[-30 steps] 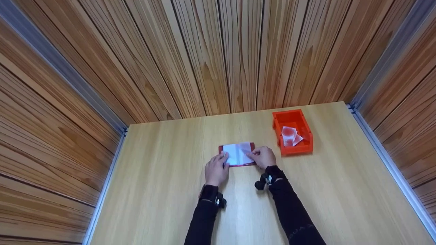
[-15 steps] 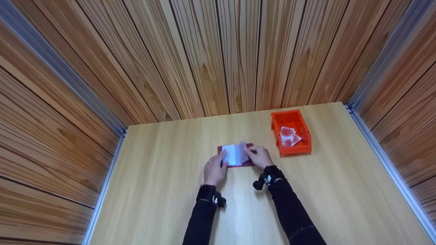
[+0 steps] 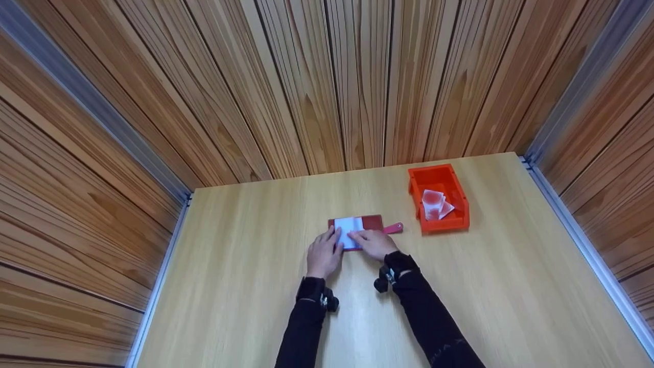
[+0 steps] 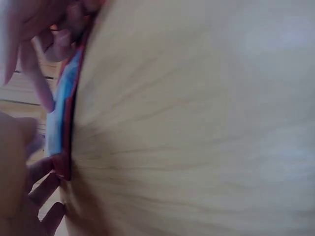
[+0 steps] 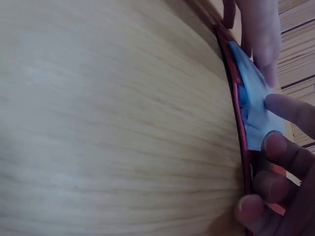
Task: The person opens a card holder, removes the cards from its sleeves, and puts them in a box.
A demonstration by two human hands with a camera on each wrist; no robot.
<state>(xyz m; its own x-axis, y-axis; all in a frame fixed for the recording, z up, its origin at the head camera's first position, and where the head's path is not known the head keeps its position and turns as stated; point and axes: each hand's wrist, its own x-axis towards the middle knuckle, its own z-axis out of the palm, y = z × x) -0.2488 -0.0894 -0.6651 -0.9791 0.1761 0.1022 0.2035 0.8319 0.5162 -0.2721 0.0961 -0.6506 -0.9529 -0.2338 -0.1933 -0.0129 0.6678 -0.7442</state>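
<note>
A dark red, flat wallet-like cover [image 3: 373,222] lies spread on the table, with a pink strap [image 3: 393,228] ending in a small round snap or hole at its right. On its left part lies a whitish-blue folded sheet [image 3: 349,224]. My left hand [image 3: 324,254] rests at the left edge, its fingers on the cover and sheet. My right hand [image 3: 376,245] reaches over the cover's lower right part. In the right wrist view its extended index finger [image 5: 290,112] presses the sheet [image 5: 256,113], while the other fingers bend loosely near the red edge [image 5: 240,123].
An orange-red open bin [image 3: 443,179] stands at the back right, holding several clear and reddish square packets [image 3: 433,204]. Wood-panelled walls [image 3: 327,92] rise behind and at both sides of the light wooden table [image 3: 245,266].
My right hand has folded the sheet's right part over to the left, let it go and moved left onto it. The cover's right side and pink strap now show. The left hand stays put.
</note>
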